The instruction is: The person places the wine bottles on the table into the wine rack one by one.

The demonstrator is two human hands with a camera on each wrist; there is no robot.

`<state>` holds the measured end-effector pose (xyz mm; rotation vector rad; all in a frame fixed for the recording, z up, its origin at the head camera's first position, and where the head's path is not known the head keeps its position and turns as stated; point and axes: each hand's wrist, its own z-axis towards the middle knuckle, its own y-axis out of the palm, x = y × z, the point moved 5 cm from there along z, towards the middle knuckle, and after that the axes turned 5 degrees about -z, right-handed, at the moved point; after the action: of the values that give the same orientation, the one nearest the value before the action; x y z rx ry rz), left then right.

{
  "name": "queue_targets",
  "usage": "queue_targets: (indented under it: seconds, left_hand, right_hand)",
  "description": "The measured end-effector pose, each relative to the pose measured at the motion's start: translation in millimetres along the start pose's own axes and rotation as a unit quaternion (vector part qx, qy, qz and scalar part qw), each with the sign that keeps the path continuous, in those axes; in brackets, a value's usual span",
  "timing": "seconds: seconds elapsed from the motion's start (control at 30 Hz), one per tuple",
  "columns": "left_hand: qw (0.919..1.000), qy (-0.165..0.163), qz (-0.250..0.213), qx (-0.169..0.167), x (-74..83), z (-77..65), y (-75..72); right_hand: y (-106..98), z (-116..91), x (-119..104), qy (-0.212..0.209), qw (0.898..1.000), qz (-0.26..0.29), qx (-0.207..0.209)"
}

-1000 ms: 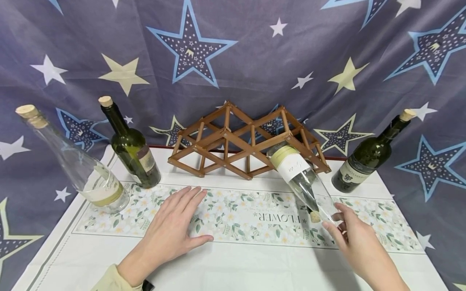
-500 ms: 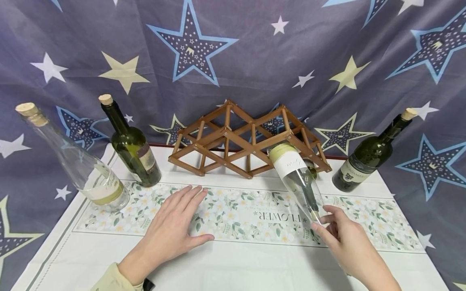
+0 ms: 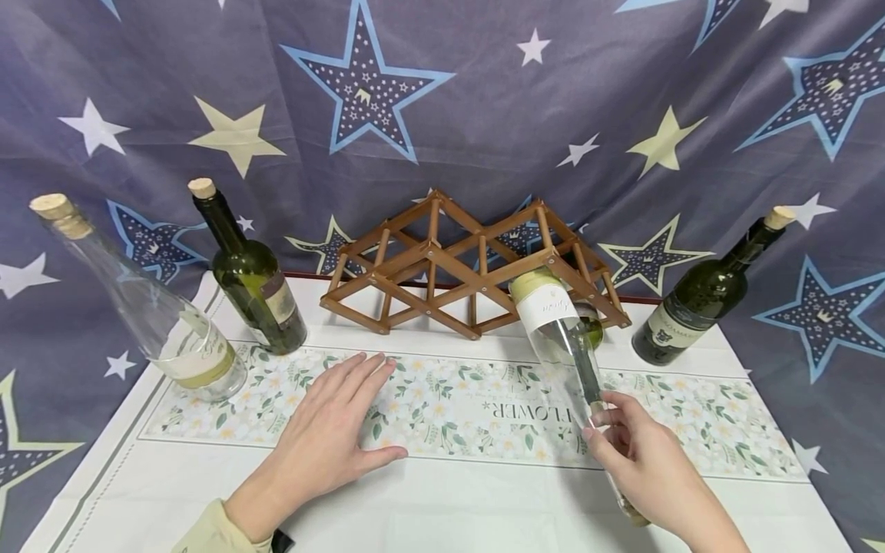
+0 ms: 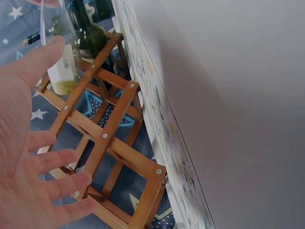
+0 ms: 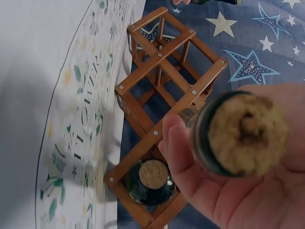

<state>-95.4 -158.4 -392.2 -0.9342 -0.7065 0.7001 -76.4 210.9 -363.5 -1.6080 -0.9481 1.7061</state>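
Note:
My right hand (image 3: 646,461) grips the neck of a clear, white-labelled wine bottle (image 3: 549,309), tilted with its cork toward me. The base of this bottle meets the right part of a wooden lattice wine rack (image 3: 430,247); how deep it sits is hard to tell. Below and partly behind it, a dark green bottle (image 3: 591,329) lies in a lower right cell, its cork (image 5: 153,174) facing out in the right wrist view. Over the floral runner (image 3: 429,415), my left hand (image 3: 328,438) is spread with straight fingers, holding nothing.
On the left stand a corked clear bottle (image 3: 197,353) and a corked green bottle (image 3: 259,296). Another corked green bottle (image 3: 698,303) is upright right of the rack. A star-patterned curtain (image 3: 484,92) hangs right behind the white table (image 3: 442,507).
My right hand has moved left and slightly toward me, swinging the neck of the clear bottle left while its base stays at the rack. The left hand has stayed put.

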Motion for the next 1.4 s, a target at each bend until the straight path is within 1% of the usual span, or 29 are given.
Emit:
queue_targets:
  seconds: [0.33,0.57,0.67,0.9,1.03,1.27,1.4]
  left_hand:
    - [0.9999,0.009,-0.006,0.006,-0.3,-0.3,0.6]
    - [1.0000,0.005,-0.008,-0.002,0.2,-0.3,0.7]
    - [1.0000,0.005,-0.005,-0.003,0.2,-0.6,0.6]
    - [1.0000,0.006,-0.002,-0.003,0.0,-1.0,1.3]
    - [1.0000,0.006,-0.003,-0.002,-0.1,-1.0,1.2]
    - [1.0000,0.006,-0.002,0.001,0.1,-1.4,1.0]
    - [1.0000,0.004,-0.003,-0.001,0.1,-1.4,1.2]
  right_hand:
    - [6.8,3.3,-6.2,0.000,0.997,0.074,-0.010]
    - [12.2,6.7,-10.4,0.011,0.991,0.129,-0.026]
    - [13.8,9.0,-12.3,0.013,0.990,0.136,-0.029]
    - [12.4,16.0,-17.9,0.007,0.992,0.119,-0.029]
    - [11.9,20.6,-20.9,0.004,0.992,0.126,-0.030]
    - [11.6,27.7,-24.3,0.012,0.992,0.125,-0.028]
    - [13.4,31.7,-24.7,0.014,0.990,0.137,-0.024]
